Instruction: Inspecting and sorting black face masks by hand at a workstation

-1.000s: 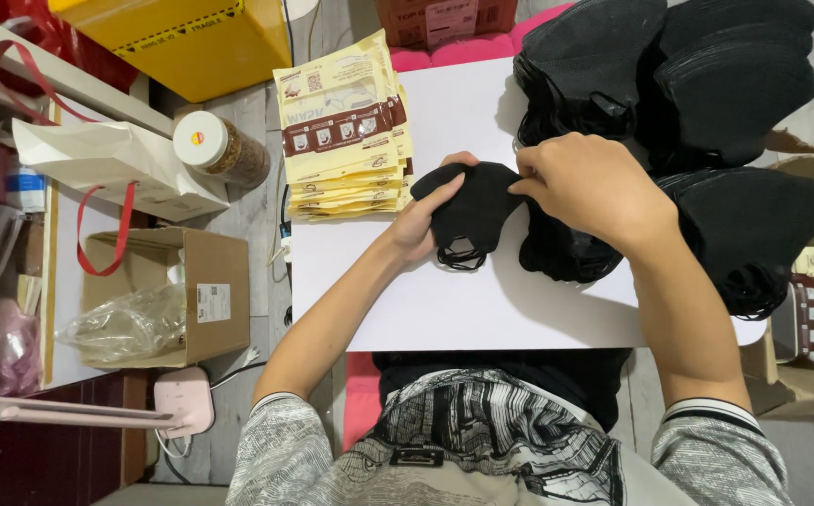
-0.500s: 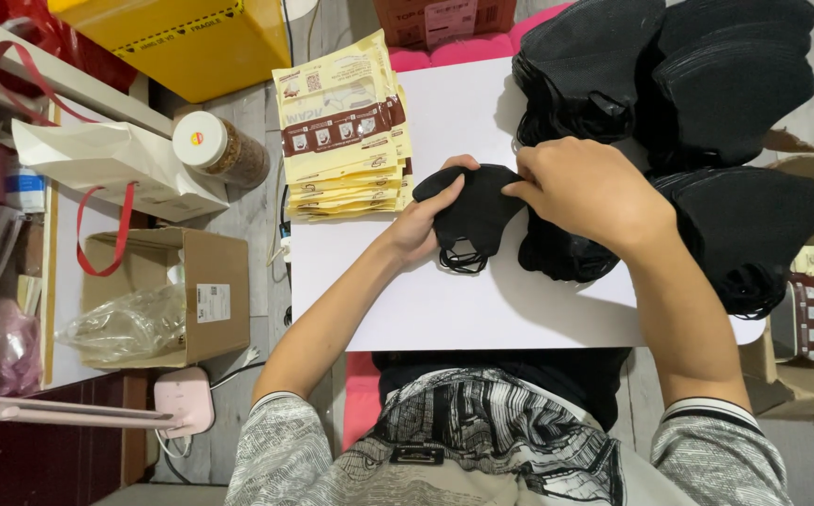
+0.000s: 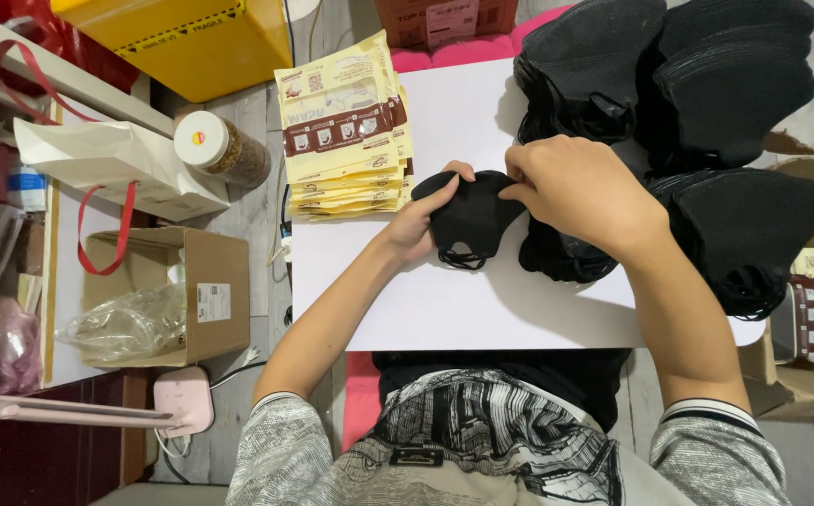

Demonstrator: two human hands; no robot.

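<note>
Both hands, left hand (image 3: 418, 225) and right hand (image 3: 580, 192), are pinching one black mask (image 3: 470, 217); keeping its edges aligned over the white surface (image 3: 463, 309) is helping a flat fold.

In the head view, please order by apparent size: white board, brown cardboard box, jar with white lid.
1. White board
2. Brown cardboard box, on the floor farther away, so true size unsure
3. Jar with white lid

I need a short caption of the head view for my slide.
Both hands, left hand and right hand, hold a black face mask over a white board, beside yellow packets.
</note>
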